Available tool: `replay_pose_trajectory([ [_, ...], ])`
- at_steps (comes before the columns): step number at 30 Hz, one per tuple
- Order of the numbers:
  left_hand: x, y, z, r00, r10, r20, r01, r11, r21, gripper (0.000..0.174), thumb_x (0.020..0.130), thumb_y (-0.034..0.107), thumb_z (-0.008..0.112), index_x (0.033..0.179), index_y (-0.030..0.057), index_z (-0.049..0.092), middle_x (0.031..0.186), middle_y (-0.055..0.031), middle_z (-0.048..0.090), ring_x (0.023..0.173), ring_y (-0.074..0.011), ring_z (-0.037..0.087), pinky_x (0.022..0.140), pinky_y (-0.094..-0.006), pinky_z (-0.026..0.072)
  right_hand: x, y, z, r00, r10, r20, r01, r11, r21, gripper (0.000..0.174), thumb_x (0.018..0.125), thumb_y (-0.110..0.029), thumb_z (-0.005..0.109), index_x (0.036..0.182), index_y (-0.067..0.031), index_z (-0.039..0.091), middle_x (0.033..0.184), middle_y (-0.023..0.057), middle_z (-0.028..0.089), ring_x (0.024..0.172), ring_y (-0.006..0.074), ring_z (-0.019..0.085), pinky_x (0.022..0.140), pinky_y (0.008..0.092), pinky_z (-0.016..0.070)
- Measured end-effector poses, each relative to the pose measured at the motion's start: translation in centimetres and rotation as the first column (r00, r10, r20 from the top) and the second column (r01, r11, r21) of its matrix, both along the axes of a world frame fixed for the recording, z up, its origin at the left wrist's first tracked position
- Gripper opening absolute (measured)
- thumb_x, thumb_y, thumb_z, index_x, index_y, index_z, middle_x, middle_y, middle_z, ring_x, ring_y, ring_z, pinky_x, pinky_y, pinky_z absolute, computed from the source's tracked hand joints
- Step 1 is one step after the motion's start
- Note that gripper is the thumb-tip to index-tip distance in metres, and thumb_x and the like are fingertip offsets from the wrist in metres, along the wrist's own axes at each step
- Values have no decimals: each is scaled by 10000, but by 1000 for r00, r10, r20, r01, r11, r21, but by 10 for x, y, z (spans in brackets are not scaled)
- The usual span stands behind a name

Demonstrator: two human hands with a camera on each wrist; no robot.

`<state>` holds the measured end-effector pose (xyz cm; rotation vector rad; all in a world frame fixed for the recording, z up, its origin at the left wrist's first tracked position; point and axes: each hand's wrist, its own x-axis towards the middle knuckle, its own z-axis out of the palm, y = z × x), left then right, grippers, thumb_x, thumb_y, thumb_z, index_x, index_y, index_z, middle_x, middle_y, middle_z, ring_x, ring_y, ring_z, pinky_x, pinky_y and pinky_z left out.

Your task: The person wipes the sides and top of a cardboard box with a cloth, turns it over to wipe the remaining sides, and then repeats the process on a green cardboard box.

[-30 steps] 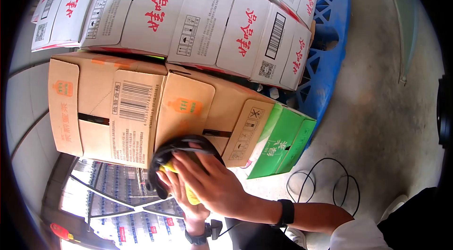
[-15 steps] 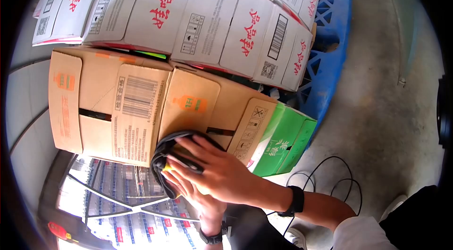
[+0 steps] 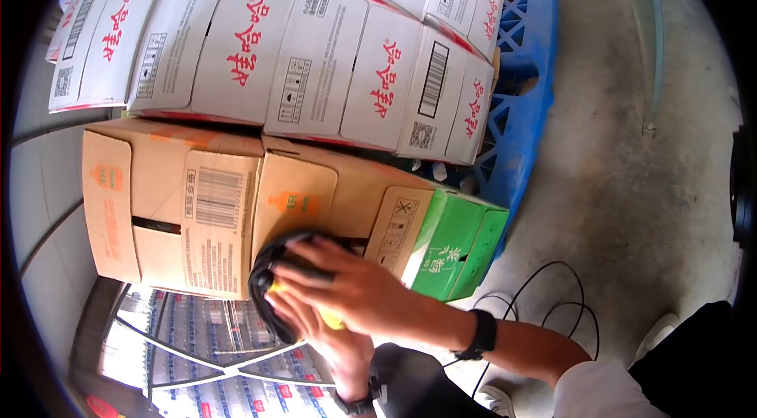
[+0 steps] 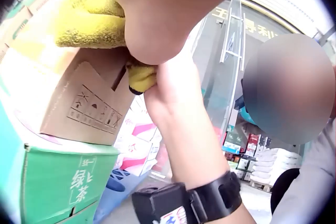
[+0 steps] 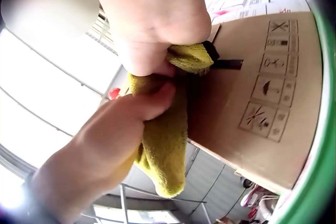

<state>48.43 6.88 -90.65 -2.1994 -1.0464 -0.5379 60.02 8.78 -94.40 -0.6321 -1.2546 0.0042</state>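
Observation:
Both hands are together on a folded cloth, black outside with yellow inside, against the side of a tan carton (image 3: pixel 307 173). In the head view the right hand (image 3: pixel 355 284) lies over the cloth's black part (image 3: pixel 264 280), fingers bent onto it. Just below, the left hand (image 3: pixel 335 339) grips its lower edge. The right wrist view shows the left hand (image 5: pixel 105 140) with its thumb on the yellow fabric (image 5: pixel 165 145), and the right hand (image 5: pixel 157 19) pinching a fold. In the left wrist view, yellow cloth (image 4: pixel 94 19) touches the left hand (image 4: pixel 168 3).
White cartons with red lettering (image 3: pixel 315 63) are stacked behind the tan ones on a blue pallet (image 3: pixel 524 118). A green carton (image 3: pixel 457 248) adjoins the tan carton. A black cable (image 3: pixel 579 284) loops on the floor. A person (image 4: pixel 315 166) is at the right in the left wrist view.
The cartons sit lower and further left in the head view than half a second ago. Both hands remain on the cloth, with the right fingers slightly shifted.

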Motion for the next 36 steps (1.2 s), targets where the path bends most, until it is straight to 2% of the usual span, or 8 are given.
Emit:
replay_pose_trajectory([
  [7, 72, 29, 0, 996, -72, 60, 72, 997, 16, 767, 982, 452, 535, 1553, 34, 239, 1625, -228, 138, 1503, -436, 34, 1206, -556, 45, 66, 28, 9, 982, -177, -67, 180, 983, 35, 453, 781, -97, 681, 1229, -41, 638, 1347, 93, 601, 1345, 285, 482, 1145, 456, 342],
  [10, 84, 33, 7, 986, -144, -88, 137, 987, -78, 658, 979, 368, 470, 1514, 8, 337, 1588, -275, 225, 1462, -534, 122, 1174, -606, 99, 76, 19, -1, 946, -302, -114, 290, 951, -109, 544, 699, -54, 754, 1227, -35, 625, 1345, 124, 597, 1317, 332, 512, 1087, 469, 410],
  [14, 9, 12, -6, 998, -17, -58, 14, 998, -61, 746, 969, 427, 513, 1529, -6, 277, 1592, -275, 212, 1477, -501, 109, 1181, -603, 115, 3, 16, -21, 984, -56, -171, 56, 998, -6, 445, 834, -133, 614, 1274, -62, 613, 1277, 118, 628, 1326, 325, 492, 1115, 457, 387],
  [17, 4, 3, -3, 999, 43, 29, -41, 997, -59, 846, 941, 485, 565, 1542, -6, 231, 1604, -253, 196, 1499, -450, 52, 1202, -572, 42, 5, 2, 0, 994, -87, 65, 91, 994, -64, 444, 887, -128, 529, 1322, -55, 579, 1280, 145, 622, 1366, 302, 447, 1156, 451, 344],
  [22, 81, 41, 9, 975, -216, 56, 217, 976, -11, 689, 976, 422, 493, 1526, 40, 331, 1589, -274, 226, 1468, -523, 112, 1171, -618, 103, 70, 27, 14, 962, -236, -135, 235, 972, -26, 500, 769, -69, 675, 1262, -32, 604, 1353, 102, 588, 1354, 327, 464, 1142, 482, 356],
  [26, 58, 29, -1, 981, -125, -151, 114, 990, -77, 626, 991, 351, 450, 1506, 8, 357, 1563, -280, 286, 1454, -530, 169, 1162, -616, 140, 46, 20, -18, 946, -265, -186, 248, 962, -110, 622, 684, -6, 741, 1285, -15, 583, 1378, 136, 564, 1349, 355, 465, 1113, 490, 388],
  [30, -3, 1, 5, 993, 50, -104, -55, 997, -45, 663, 975, 342, 502, 1504, -22, 335, 1553, -300, 287, 1462, -521, 150, 1175, -605, 129, -14, 0, -15, 994, -11, -107, 2, 996, -88, 561, 767, -106, 698, 1312, -48, 576, 1430, 106, 524, 1359, 351, 452, 1114, 477, 400],
  [36, 62, 27, 16, 998, -55, 4, 55, 998, 2, 736, 975, 406, 518, 1511, -42, 288, 1587, -273, 230, 1472, -513, 107, 1172, -621, 95, 53, 25, 19, 967, -206, -151, 205, 978, -23, 396, 819, -100, 644, 1207, -20, 636, 1311, 96, 630, 1332, 297, 503, 1113, 470, 405],
])
